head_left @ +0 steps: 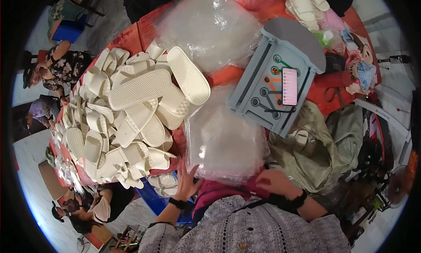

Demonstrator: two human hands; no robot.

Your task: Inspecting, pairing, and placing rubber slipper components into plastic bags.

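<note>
My left hand (187, 184) is open, fingers spread and pointing up, at the lower left corner of a stack of clear plastic bags (226, 139). Nothing shows in it. By the stack's lower right corner, my right hand (277, 183) is held with loosely bent fingers and no visible object in it. The bags lie flat on the red table in front of me. To their left rises a big heap of cream slide sandals (140, 88), some sole up. Beyond the stack is a larger pile of clear plastic bags (210, 29).
Right of the bags stands a grey folding stand (258, 73) with a lit phone (289, 86) on it. A greenish woven sack (302, 152) holding sandals sits at the right. Below the heap is a blue bin (151, 202) with sandals. Other people (66, 67) sit at the left.
</note>
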